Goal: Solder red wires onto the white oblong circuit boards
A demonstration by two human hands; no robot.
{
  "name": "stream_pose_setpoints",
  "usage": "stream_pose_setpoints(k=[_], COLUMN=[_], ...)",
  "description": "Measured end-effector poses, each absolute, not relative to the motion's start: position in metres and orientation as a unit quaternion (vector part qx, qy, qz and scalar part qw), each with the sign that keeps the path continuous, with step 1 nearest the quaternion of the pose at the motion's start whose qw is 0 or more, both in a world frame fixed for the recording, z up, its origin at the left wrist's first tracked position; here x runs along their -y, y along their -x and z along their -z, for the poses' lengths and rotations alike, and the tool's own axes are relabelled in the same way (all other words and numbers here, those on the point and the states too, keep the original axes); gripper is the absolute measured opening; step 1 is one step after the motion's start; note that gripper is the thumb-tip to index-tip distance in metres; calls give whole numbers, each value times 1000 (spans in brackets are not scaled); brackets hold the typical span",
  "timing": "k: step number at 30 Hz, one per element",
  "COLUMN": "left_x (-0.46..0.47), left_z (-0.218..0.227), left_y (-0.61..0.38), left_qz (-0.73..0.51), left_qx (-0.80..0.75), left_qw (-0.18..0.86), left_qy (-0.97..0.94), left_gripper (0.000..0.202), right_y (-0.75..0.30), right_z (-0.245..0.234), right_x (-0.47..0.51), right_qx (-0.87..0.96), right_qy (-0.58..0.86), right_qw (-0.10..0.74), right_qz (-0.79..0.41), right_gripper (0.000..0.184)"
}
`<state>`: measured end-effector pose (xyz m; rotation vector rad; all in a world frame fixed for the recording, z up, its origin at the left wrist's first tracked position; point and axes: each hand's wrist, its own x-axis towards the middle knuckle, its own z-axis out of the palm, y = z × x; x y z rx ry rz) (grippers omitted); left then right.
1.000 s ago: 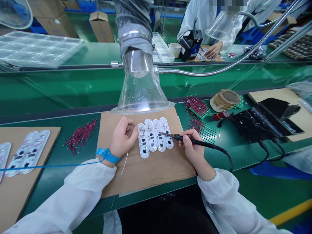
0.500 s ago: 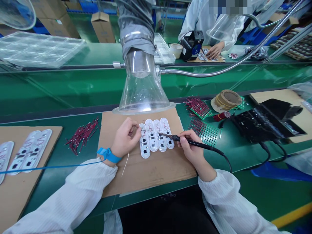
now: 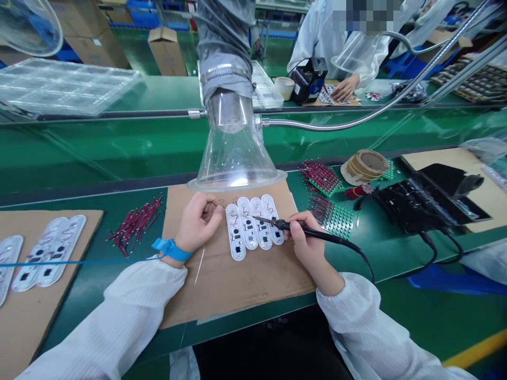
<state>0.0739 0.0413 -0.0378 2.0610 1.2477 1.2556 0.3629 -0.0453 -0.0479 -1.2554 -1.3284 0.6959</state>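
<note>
Several white oblong circuit boards lie side by side on a brown cardboard sheet. My right hand grips a black soldering iron, its tip resting over the upper part of the boards. My left hand is pinched on a thin solder wire just left of the boards; the wire trails back past my wrist. A blue strap circles my left wrist. A clear fume funnel hangs right behind the boards.
Loose red wires lie left of the cardboard. More white boards rest on a second cardboard at far left. Green boards with red parts, a tape roll and a black station sit right. Another person's hand works across the belt.
The soldering iron tip has crept slightly left along the boards. My left hand stays pinched on the wire. The view has shifted a little.
</note>
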Motion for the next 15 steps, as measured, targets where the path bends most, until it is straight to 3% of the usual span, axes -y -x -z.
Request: stream_pose_setpoints(k=[15], left_x=[-41], left_z=[35], left_y=[-79], left_qz=[-455], left_qx=[-412], left_qw=[184], left_qy=[-768], left_gripper=[8], right_y=[-369], right_z=[56], right_x=[44], right_qx=[608], right_qy=[544], right_qw=[498], right_qz=[-293], right_gripper=[29])
